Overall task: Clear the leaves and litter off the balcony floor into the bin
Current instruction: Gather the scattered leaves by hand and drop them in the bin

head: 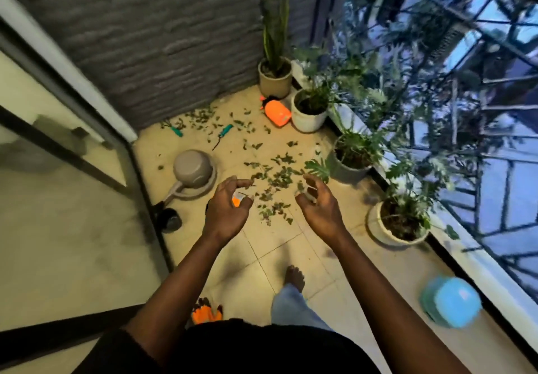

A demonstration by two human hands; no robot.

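Tiled floor (279, 254): leaves (279, 177) scattered mid-floor, plant pots (308, 117) along railing, orange bottle (278, 114), grey container (192, 168), teal tools (176, 131).

The left hand (228, 207) covers part of a small orange-and-white item (237, 198). Whether its fingers hold the item or it lies on the floor (279, 245) beneath cannot be told. Something pale at the fingers of the right hand (318, 203) is too blurred to name. The blue round object (449, 301) is smeared by motion. The orange gloves (205, 314) are half hidden behind the left forearm. A dark round thing (170, 220) is too dim to identify.
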